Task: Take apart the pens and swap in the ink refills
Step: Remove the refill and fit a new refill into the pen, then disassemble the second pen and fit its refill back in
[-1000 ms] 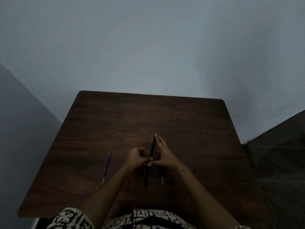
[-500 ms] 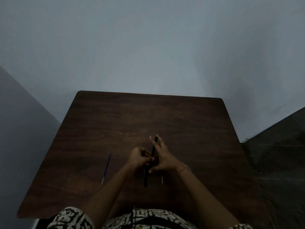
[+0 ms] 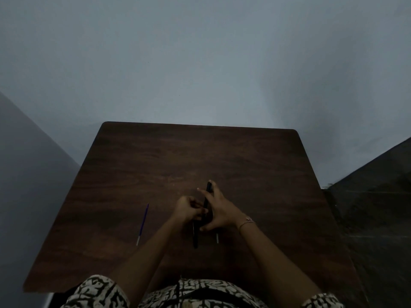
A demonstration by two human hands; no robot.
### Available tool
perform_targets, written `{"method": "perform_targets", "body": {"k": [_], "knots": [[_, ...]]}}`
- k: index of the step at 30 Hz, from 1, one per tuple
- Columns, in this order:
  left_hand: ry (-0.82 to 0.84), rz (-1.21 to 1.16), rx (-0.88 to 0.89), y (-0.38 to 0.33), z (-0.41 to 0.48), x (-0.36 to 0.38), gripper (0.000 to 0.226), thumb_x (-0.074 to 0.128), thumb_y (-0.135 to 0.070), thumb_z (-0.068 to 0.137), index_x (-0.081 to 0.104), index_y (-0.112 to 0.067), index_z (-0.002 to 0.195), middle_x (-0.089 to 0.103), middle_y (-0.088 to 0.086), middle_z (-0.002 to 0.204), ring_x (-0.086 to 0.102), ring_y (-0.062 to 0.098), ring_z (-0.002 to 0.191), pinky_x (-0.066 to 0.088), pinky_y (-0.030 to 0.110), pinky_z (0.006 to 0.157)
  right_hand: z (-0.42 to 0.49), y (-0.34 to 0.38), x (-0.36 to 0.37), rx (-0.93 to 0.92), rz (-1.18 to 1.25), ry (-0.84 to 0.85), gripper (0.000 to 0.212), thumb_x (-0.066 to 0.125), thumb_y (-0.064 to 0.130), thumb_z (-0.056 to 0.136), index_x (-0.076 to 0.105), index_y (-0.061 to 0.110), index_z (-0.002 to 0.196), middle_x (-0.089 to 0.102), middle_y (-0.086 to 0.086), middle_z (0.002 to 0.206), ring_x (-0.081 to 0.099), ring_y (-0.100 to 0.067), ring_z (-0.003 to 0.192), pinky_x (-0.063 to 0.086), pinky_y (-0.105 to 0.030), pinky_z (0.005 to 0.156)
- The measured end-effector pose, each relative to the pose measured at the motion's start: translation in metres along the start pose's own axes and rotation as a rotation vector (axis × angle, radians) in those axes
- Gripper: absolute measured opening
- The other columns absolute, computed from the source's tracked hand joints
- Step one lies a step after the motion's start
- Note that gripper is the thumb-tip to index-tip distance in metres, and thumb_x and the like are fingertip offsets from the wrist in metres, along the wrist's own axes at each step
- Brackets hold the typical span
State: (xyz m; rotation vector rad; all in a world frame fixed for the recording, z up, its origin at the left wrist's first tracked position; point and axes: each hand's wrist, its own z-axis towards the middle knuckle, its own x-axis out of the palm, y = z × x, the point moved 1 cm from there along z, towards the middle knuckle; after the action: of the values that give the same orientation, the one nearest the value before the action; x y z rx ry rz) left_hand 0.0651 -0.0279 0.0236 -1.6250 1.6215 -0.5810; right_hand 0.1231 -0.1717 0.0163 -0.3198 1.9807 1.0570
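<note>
A black pen (image 3: 207,197) stands tilted over the middle of the brown table (image 3: 255,174), its top end pointing away from me. My right hand (image 3: 224,213) holds its upper barrel, fingers stretched along it and thumb tucked below. Fingers curled, my left hand (image 3: 188,208) pinches the pen near its lower end. A second black pen piece (image 3: 195,235) runs toward me below my hands; whether it lies on the table or is held I cannot tell. A thin blue refill (image 3: 143,222) lies on the table to the left. A pale refill tip (image 3: 217,238) shows under my right wrist.
The table stands against a pale wall (image 3: 200,74). Dark floor (image 3: 378,207) lies to the right of it. My patterned sleeves (image 3: 95,292) sit at the near edge.
My right index finger has spread away to the left of the pen, and the pen's top end has dipped slightly. Both hands stay in place.
</note>
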Motion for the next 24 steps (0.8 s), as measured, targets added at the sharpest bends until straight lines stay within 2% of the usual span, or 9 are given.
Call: {"method": "perform_targets", "body": {"k": [2,5,8,11,14,16,20,24], "knots": [[0.01,-0.027,-0.008,-0.002,0.001,0.004,0.017,0.072,0.003,0.075,0.062,-0.003,0.087,0.064,0.005,0.078,0.065,0.014,0.069,0.056,0.02,0.05,-0.002,-0.001,-0.004,-0.005,-0.03,0.003,0.116,0.081,0.049,0.059,0.006,0.035,0.147,-0.028,-0.008,0.154,0.0,-0.035,0.145,0.027,-0.037,0.115],[0.016,-0.051,0.008,-0.005,0.001,0.01,0.025,0.072,0.003,0.075,0.062,0.004,0.098,0.064,0.005,0.079,0.065,0.013,0.069,0.055,0.019,0.049,-0.005,-0.001,-0.009,-0.003,-0.064,0.005,0.111,0.082,0.045,0.059,0.015,0.027,0.145,-0.025,-0.012,0.154,0.002,-0.037,0.145,0.031,-0.039,0.114],[0.032,-0.055,0.017,-0.006,0.002,0.019,0.016,0.071,0.003,0.076,0.063,-0.002,0.089,0.064,0.003,0.079,0.065,0.015,0.071,0.055,0.02,0.05,-0.011,-0.004,-0.012,-0.001,-0.083,-0.007,0.107,0.084,0.044,0.058,0.021,0.022,0.142,-0.022,-0.013,0.154,0.0,-0.037,0.145,0.032,-0.041,0.114],[0.038,-0.043,0.018,-0.008,0.004,0.028,0.017,0.072,0.001,0.076,0.061,-0.012,0.08,0.064,0.002,0.079,0.065,0.014,0.072,0.056,0.022,0.053,-0.018,-0.012,-0.015,0.032,-0.072,0.004,0.11,0.083,0.047,0.058,0.018,0.023,0.143,-0.024,-0.011,0.154,-0.001,-0.036,0.145,0.03,-0.04,0.115],[0.048,-0.051,0.038,-0.008,0.006,0.039,0.017,0.072,-0.001,0.076,0.061,-0.009,0.086,0.064,0.001,0.08,0.065,0.011,0.072,0.056,0.022,0.053,-0.026,-0.02,-0.02,0.065,-0.028,0.004,0.113,0.083,0.047,0.057,0.016,0.026,0.145,-0.025,-0.01,0.154,-0.003,-0.035,0.145,0.026,-0.038,0.115],[0.074,-0.04,0.059,-0.008,0.006,0.048,0.014,0.07,-0.004,0.08,0.061,-0.012,0.087,0.065,0.002,0.084,0.066,0.012,0.077,0.058,0.025,0.059,-0.033,-0.027,-0.025,0.094,-0.021,0.004,0.113,0.084,0.045,0.058,0.015,0.028,0.145,-0.024,-0.012,0.154,-0.004,-0.035,0.145,0.024,-0.037,0.115],[0.151,-0.001,0.042,-0.008,0.003,0.067,0.021,0.065,-0.005,0.085,0.061,0.002,0.104,0.065,0.004,0.079,0.065,0.011,0.072,0.057,0.021,0.058,-0.05,-0.043,-0.032,0.144,-0.076,0.011,0.115,0.084,0.046,0.058,0.013,0.025,0.147,-0.021,-0.018,0.154,-0.007,-0.035,0.145,0.019,-0.039,0.117],[0.24,0.042,0.005,-0.003,-0.002,0.081,0.023,0.061,-0.007,0.088,0.061,-0.001,0.11,0.066,0.006,0.094,0.065,0.007,0.075,0.056,0.019,0.062,-0.064,-0.057,-0.038,0.171,-0.191,0.068,0.116,0.082,0.049,0.058,0.011,0.025,0.147,-0.018,-0.021,0.154,-0.006,-0.037,0.145,0.016,-0.042,0.118]]}}
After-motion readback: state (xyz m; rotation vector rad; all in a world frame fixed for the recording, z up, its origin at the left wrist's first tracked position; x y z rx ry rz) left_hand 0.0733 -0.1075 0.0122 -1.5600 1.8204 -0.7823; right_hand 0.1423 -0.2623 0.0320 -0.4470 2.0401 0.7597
